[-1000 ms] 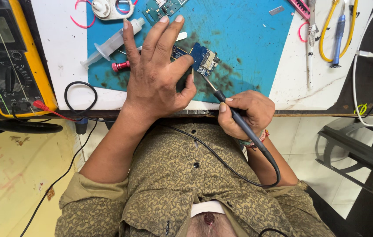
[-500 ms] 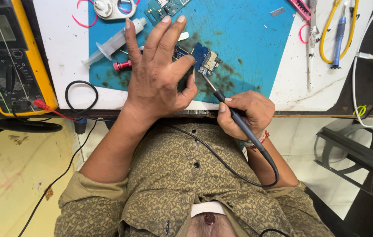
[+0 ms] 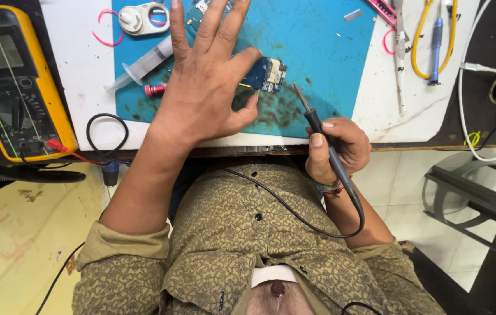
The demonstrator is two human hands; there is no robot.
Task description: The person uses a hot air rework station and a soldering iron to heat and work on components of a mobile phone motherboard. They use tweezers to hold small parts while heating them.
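Note:
My left hand lies flat with fingers spread on the blue work mat, pressing down a small blue circuit board that sticks out to the right of my palm. My right hand grips a black soldering iron like a pen near the table's front edge. The iron's metal tip points up and left, a short way from the board and not touching it. Its black cord loops down across my patterned shirt.
A yellow multimeter with a red probe stands at the left. A clear syringe, a white round part and a red-tipped tool lie beside my left hand. Tweezers, a blue-handled tool and a yellow cable rest at the right.
My right hand has pulled the soldering iron's tip back and to the right, off the circuit board. My left hand still holds the board down.

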